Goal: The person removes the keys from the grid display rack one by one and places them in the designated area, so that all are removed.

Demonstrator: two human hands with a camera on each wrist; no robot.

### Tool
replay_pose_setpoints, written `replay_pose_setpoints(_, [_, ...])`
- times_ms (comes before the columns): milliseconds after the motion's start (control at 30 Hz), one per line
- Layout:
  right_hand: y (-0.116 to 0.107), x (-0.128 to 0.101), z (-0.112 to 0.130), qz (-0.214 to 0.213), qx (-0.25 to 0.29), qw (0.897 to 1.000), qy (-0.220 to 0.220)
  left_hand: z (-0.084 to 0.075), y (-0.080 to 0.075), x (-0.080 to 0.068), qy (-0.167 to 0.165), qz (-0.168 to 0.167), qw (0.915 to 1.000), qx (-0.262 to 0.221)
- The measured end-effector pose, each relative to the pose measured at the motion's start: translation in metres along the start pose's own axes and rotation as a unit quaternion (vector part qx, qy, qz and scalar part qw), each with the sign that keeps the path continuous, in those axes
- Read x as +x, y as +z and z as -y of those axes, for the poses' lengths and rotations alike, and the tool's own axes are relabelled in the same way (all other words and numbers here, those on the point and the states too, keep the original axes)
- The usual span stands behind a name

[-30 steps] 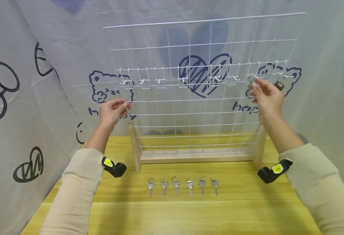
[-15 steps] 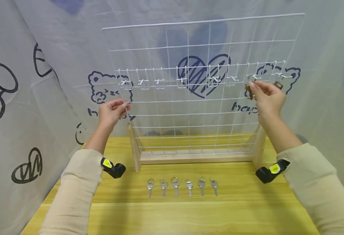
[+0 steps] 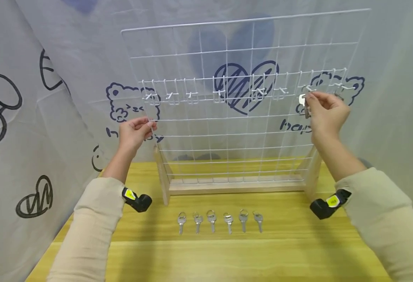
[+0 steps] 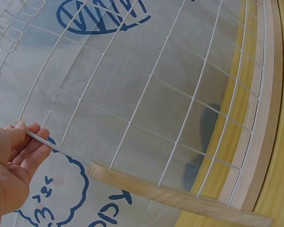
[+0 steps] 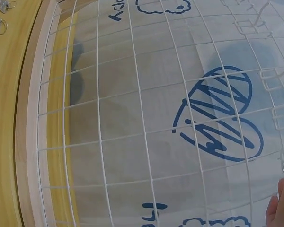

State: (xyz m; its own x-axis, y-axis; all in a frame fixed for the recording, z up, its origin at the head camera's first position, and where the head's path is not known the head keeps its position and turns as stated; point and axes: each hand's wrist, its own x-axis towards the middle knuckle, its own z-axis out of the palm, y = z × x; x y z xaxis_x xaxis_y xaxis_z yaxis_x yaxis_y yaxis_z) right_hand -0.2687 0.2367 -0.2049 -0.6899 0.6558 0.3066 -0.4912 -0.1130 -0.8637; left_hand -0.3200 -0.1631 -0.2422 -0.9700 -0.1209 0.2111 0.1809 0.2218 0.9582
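A white wire grid panel (image 3: 227, 129) stands upright in a wooden base (image 3: 234, 187) on a yellow table. A row of white hooks (image 3: 220, 94) runs across it. My left hand (image 3: 146, 124) pinches the panel's left edge wire (image 4: 38, 138) between thumb and fingers. My right hand (image 3: 312, 102) holds a silver key (image 3: 303, 101) up against the grid, just below a hook (image 3: 310, 89) near the right end. Another key (image 3: 339, 96) hangs further right, mostly hidden behind my fingers. The right wrist view shows only a fingertip (image 5: 280, 208).
Several silver keys (image 3: 219, 222) with rings lie in a row on the table (image 3: 227, 254) in front of the wooden base. A printed grey cloth (image 3: 51, 98) hangs behind and to both sides. Black wrist cameras (image 3: 137, 203) sit on both sleeves.
My right hand has shifted slightly right with the key, staying beside the same hook. The left hand keeps its pinch on the edge wire.
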Motion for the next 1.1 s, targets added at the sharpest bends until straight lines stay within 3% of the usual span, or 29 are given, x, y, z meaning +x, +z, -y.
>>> replay_pose_setpoints(300, [-0.004,-0.004,0.015,0.024,-0.073,0.997,0.009,-0.001,0.001,0.001,-0.001,-0.007,1.0,-0.004])
replay_pose_setpoints(600, [-0.013,-0.01,0.027,0.05,-0.083,0.995,0.032,-0.004,0.003,0.0,-0.009,-0.01,0.9995,0.028])
replay_pose_setpoints(1100, [-0.015,-0.024,0.034,0.069,-0.052,0.996,0.025,-0.001,0.0,0.001,-0.011,-0.008,0.9998,0.015])
